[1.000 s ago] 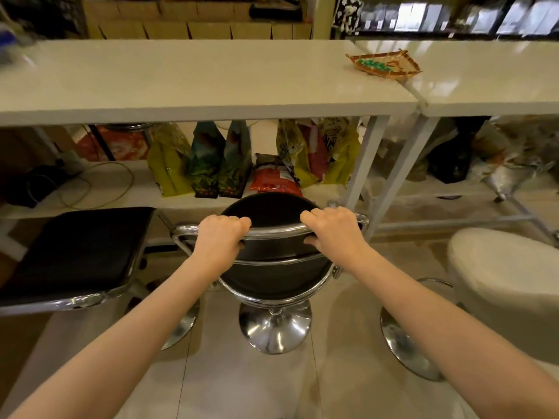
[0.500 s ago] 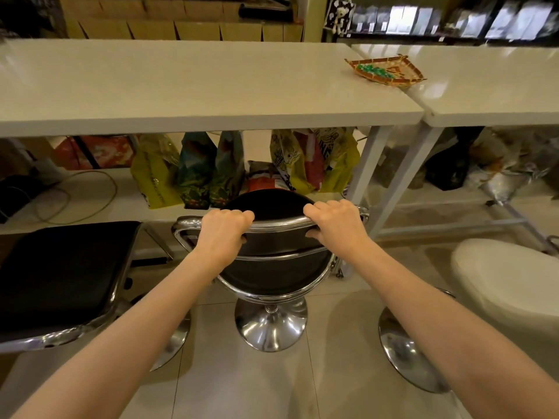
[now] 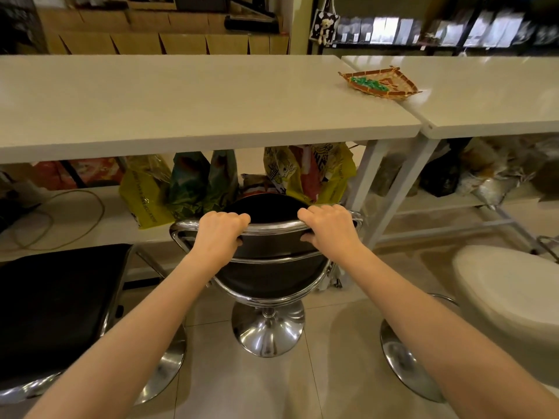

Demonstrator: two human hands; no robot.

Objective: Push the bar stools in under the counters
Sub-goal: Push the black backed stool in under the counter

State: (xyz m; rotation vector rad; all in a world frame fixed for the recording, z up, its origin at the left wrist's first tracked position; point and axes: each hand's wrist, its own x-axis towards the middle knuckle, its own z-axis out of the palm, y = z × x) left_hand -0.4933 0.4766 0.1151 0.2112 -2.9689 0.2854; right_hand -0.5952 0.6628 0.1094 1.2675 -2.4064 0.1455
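A round black bar stool (image 3: 272, 276) with a chrome frame and chrome base stands in front of me, its seat just short of the white counter (image 3: 196, 116). My left hand (image 3: 219, 237) and my right hand (image 3: 328, 229) both grip the chrome top rail of its backrest. A square black stool (image 3: 57, 303) stands out on the floor at the left. A white stool (image 3: 508, 297) stands out at the right, below a second white counter (image 3: 484, 95).
A woven tray (image 3: 379, 83) lies on the counter's right end. Coloured bags (image 3: 208, 182) fill the low shelf under the counter, right behind the stool's seat. White counter legs (image 3: 390, 192) slant down just right of the stool. A cable loop (image 3: 60, 219) lies on the shelf.
The round black stool has slid forward towards the counter with both hands on its rail. The counter edge now sits closer over the seat, and the red bag behind it is nearly hidden.
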